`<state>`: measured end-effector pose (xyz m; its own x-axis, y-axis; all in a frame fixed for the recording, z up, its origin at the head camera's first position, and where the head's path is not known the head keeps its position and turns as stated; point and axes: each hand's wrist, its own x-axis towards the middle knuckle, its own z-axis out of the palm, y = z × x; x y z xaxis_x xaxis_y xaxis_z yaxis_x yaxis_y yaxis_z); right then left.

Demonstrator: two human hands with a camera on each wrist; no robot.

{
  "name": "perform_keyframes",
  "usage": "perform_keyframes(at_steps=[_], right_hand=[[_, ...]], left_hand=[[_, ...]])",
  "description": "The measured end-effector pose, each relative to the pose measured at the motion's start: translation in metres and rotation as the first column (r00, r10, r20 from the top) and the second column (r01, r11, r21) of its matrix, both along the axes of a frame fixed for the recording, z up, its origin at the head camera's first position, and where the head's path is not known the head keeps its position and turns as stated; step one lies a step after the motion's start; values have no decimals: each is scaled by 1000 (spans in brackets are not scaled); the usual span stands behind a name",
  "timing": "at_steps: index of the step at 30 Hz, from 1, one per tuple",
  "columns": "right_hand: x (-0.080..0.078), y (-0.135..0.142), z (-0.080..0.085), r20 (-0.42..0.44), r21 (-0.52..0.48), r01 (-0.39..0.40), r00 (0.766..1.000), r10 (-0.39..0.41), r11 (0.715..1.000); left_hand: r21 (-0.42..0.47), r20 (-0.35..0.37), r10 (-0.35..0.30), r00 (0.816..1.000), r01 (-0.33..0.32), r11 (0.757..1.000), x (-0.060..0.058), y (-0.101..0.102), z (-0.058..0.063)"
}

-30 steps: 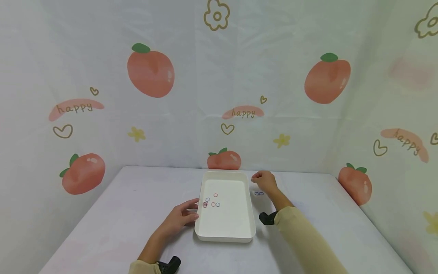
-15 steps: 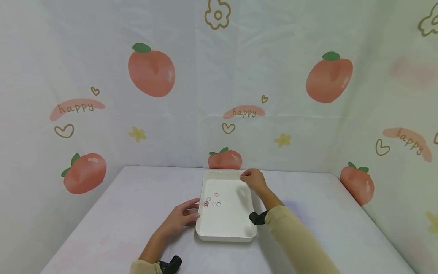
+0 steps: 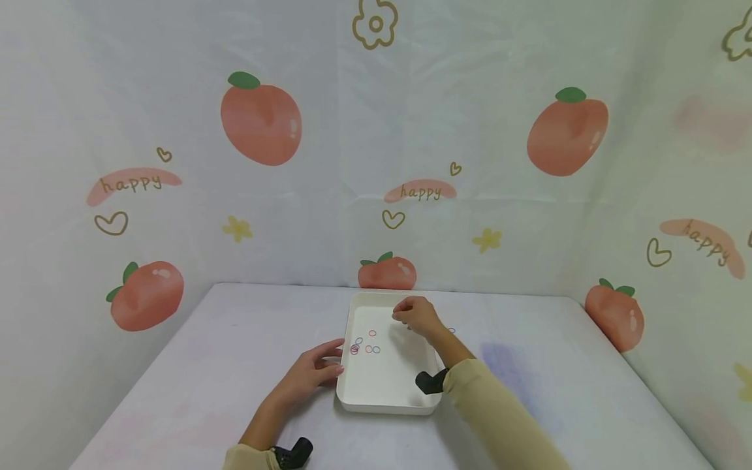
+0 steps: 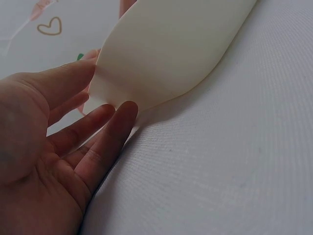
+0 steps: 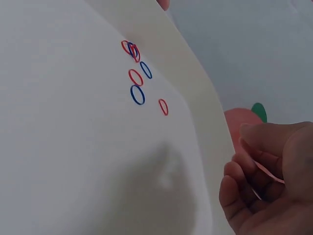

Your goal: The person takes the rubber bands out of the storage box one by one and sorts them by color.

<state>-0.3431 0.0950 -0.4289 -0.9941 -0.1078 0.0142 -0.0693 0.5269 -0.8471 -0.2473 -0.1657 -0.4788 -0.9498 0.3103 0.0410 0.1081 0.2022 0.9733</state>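
A white rectangular tray [image 3: 388, 410] lies on the table with several small thin red and blue rings inside, near its left wall. In the right wrist view a blue ring [image 5: 137, 95] and a red ring [image 5: 163, 107] lie apart on the tray floor. My left hand [image 3: 311, 369] touches the tray's left side, its fairly straight fingertips against the outer wall, as the left wrist view shows. My right hand [image 3: 420, 316] hovers over the tray's far right part. Its fingers are bent, thumb and index tips close together; whether a ring is between them cannot be seen.
Just right of the tray a blue ring [image 3: 451, 330] lies on the white-covered table [image 3: 282, 307], partly hidden by the right forearm. A printed curtain [image 3: 329, 130] stands behind the table. Each wrist wears a black device, such as the right wrist camera [image 3: 431, 382].
My right hand has moved left, from beside the tray over its rim to above the tray floor. The left hand stays at the tray's left side. The rings inside lie as before.
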Motion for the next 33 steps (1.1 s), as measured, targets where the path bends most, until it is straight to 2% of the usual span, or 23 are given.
perform_keyframes(at_steps=[14, 24, 29, 33], right_hand=[[4, -10, -18, 104, -60, -161, 981, 166, 985], [10, -10, -25, 112, -4, -312, 944, 310, 950], [12, -13, -27, 115, 40, -349, 933, 342, 936], [14, -15, -27, 112, 86, -346, 935, 336, 934]], left_hand=[[1, 8, 2, 1000, -2, 1000, -1, 2, -1], [-3, 5, 0, 1000, 0, 1000, 0, 1, 1], [3, 11, -4, 1000, 4, 1000, 0, 0, 1], [2, 14, -8, 1000, 8, 1000, 0, 0, 2]])
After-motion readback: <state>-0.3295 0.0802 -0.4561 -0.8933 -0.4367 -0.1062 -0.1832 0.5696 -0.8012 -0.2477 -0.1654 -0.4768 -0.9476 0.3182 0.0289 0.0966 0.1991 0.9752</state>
